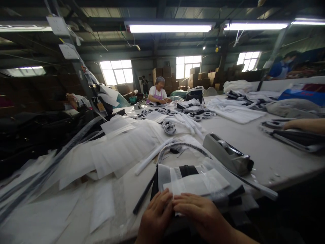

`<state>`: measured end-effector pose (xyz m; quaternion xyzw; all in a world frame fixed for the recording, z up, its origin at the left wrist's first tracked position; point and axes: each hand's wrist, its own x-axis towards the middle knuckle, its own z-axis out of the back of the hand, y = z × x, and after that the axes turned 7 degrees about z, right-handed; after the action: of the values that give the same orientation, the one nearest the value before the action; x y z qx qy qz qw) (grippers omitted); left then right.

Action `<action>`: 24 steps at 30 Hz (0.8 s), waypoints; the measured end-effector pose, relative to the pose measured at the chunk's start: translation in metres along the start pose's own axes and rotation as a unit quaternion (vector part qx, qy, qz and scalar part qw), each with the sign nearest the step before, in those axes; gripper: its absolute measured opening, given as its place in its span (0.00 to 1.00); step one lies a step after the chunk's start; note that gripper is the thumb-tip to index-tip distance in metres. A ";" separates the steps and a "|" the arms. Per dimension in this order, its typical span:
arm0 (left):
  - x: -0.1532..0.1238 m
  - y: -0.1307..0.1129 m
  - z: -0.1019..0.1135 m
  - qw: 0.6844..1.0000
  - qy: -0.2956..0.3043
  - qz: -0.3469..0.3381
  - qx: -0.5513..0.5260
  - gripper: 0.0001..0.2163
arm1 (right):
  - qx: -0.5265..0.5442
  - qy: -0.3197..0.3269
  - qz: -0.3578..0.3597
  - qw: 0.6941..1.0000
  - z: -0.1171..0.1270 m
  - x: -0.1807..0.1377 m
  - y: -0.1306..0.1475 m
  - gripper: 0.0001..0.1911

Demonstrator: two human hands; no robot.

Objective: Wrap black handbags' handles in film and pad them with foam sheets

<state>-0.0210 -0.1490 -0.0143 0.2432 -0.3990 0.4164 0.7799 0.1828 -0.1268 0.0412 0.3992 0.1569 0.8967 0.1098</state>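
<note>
A dark bag (188, 170) lies at the near edge of the table, partly covered by white foam sheets (198, 184) and clear tape. Its curved handle (184, 145), in wrapping, arches away behind it. My left hand (156, 217) is closed on the near edge of the foam, its fingers bent over the top. Beside it, fingertips almost touching, my right hand (203, 215) grips the same edge with its fingers together and angled left. Both thumbs are mostly hidden. A grey tape dispenser (227, 154) stands just beyond the bag to the right.
Loose white foam sheets (122, 147) overlap across the left of the table. A coiled wrapped strap (169, 127) and white foam tubes (188, 122) lie farther back. At right, another person's arm (304, 124) reaches to a dark bag (297, 135). A person (157, 93) sits across the table.
</note>
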 end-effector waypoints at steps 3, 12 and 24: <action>-0.002 0.000 -0.001 0.999 0.012 0.038 -0.030 0.13 | -0.021 0.007 0.005 1.000 -0.002 -0.009 -0.003 0.14; -0.001 -0.004 0.001 0.997 0.025 0.057 -0.035 0.14 | -0.115 0.014 0.108 0.987 -0.012 -0.029 -0.010 0.11; -0.005 -0.005 0.006 0.996 0.046 0.062 -0.042 0.14 | -0.080 0.071 0.115 0.988 0.008 -0.050 0.009 0.13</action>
<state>-0.0213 -0.1585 -0.0153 0.1657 -0.3942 0.4573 0.7798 0.2214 -0.1500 0.0157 0.3398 0.0448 0.9391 0.0263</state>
